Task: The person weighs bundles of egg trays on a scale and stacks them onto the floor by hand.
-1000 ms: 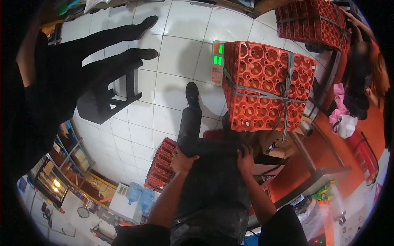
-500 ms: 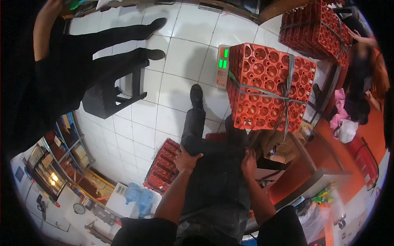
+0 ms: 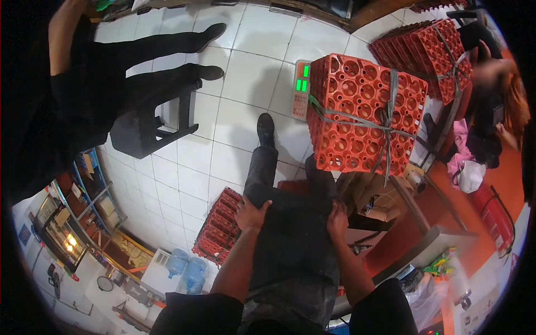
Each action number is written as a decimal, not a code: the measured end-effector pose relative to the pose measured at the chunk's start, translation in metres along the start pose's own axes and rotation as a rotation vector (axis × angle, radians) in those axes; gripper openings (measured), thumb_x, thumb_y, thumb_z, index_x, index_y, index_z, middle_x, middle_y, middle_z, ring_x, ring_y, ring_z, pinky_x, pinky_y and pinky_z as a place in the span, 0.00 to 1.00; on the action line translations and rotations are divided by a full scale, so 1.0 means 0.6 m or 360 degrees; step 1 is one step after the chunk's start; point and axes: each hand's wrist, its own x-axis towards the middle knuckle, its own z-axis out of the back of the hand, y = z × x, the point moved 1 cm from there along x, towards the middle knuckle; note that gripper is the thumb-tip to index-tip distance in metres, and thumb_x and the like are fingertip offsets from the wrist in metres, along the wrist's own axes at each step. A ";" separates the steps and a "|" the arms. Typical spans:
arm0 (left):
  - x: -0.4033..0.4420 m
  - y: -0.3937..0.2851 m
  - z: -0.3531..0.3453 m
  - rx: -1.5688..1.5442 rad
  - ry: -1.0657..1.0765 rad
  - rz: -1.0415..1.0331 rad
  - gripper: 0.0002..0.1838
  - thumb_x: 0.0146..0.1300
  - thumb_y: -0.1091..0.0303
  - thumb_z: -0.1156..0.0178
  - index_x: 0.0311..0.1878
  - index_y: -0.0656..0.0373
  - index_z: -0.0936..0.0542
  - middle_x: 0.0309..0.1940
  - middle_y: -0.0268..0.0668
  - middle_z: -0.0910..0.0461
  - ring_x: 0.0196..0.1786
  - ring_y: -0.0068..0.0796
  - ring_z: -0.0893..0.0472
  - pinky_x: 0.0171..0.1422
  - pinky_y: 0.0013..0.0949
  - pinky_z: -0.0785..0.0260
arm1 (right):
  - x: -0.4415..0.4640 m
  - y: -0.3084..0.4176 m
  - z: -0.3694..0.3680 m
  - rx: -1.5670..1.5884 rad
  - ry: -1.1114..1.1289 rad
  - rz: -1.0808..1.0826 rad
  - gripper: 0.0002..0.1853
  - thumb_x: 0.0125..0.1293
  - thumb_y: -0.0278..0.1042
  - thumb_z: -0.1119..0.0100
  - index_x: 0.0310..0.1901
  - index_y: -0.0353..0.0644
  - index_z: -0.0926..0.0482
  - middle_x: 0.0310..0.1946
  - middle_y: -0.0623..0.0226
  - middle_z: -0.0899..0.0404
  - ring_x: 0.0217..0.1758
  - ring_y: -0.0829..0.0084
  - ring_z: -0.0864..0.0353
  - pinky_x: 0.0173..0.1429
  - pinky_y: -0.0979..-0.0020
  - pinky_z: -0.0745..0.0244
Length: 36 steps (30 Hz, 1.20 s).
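My left hand lies on my left thigh, its thumb spread away from the fingers and nothing in it. On the other thigh of my dark trousers rests my right hand; its fingers bend loosely over the cloth and no object shows in it. Ahead and to the right of my knees stands a tall bundle of red egg trays, bound crosswise with grey strap. It sits against a scale with lit green digits; the scale's platform is hidden beneath the bundle.
Another tied red tray stack stands upper right, beside a seated person. More red trays lie left of my leg. A person in black stands at left by a black stool. A wooden table is at my right.
The upper-right tray stack has shifted down and left in view, and the seated person's arm beside it has moved. My hands stay on my thighs; the view shifts slightly.
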 end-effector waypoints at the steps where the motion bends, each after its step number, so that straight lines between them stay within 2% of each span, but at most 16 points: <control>1: 0.001 -0.001 0.004 0.0002 0.0000 -0.0003 0.60 0.43 0.17 0.45 0.64 0.66 0.33 0.48 0.50 0.22 0.53 0.49 0.20 0.55 0.48 0.28 | 0.001 0.000 -0.001 -0.0009 -0.0007 -0.0004 0.22 0.77 0.48 0.65 0.58 0.47 0.24 0.62 0.57 0.29 0.65 0.50 0.31 0.66 0.55 0.34; 6: 0.002 -0.007 0.016 -0.0002 0.0119 0.0022 0.60 0.44 0.17 0.46 0.64 0.66 0.32 0.48 0.51 0.21 0.51 0.49 0.19 0.51 0.48 0.26 | 0.000 -0.002 -0.001 0.0001 0.0008 -0.0026 0.22 0.77 0.48 0.66 0.58 0.48 0.24 0.62 0.58 0.29 0.65 0.51 0.30 0.66 0.56 0.34; 19: 0.004 -0.009 0.021 0.0004 0.0157 0.0034 0.60 0.43 0.17 0.46 0.65 0.64 0.33 0.50 0.51 0.22 0.52 0.49 0.19 0.51 0.48 0.25 | 0.003 -0.007 -0.003 -0.0014 0.0002 -0.0003 0.22 0.77 0.47 0.65 0.57 0.46 0.24 0.62 0.56 0.29 0.64 0.51 0.30 0.65 0.56 0.33; 27: 0.005 -0.011 0.021 -0.0027 0.0179 0.0059 0.60 0.43 0.17 0.45 0.66 0.65 0.33 0.52 0.52 0.23 0.57 0.49 0.22 0.56 0.49 0.28 | 0.005 0.000 0.000 -0.0055 0.0015 -0.0007 0.22 0.77 0.46 0.65 0.57 0.45 0.24 0.61 0.55 0.29 0.63 0.50 0.29 0.63 0.55 0.32; 32: 0.008 -0.001 0.013 -0.0097 0.0152 0.0007 0.59 0.44 0.18 0.44 0.64 0.65 0.32 0.52 0.52 0.23 0.55 0.50 0.21 0.57 0.50 0.29 | 0.007 0.003 0.003 -0.0006 -0.0055 0.0083 0.21 0.77 0.46 0.65 0.58 0.46 0.24 0.60 0.54 0.28 0.62 0.49 0.29 0.63 0.55 0.33; 34: 0.016 -0.015 0.024 -0.0138 0.0156 -0.0028 0.58 0.44 0.18 0.44 0.63 0.65 0.32 0.52 0.52 0.23 0.55 0.50 0.21 0.56 0.50 0.29 | 0.013 0.006 0.011 0.0071 0.0037 -0.0001 0.21 0.77 0.46 0.62 0.58 0.43 0.25 0.59 0.51 0.28 0.62 0.48 0.28 0.63 0.56 0.33; 36: 0.012 -0.027 0.046 -0.0116 0.0174 0.0062 0.57 0.45 0.20 0.43 0.63 0.65 0.31 0.52 0.52 0.23 0.56 0.51 0.22 0.57 0.51 0.29 | 0.008 0.011 0.021 0.0205 -0.0079 -0.0003 0.20 0.76 0.45 0.60 0.57 0.40 0.25 0.57 0.50 0.27 0.61 0.48 0.28 0.62 0.57 0.33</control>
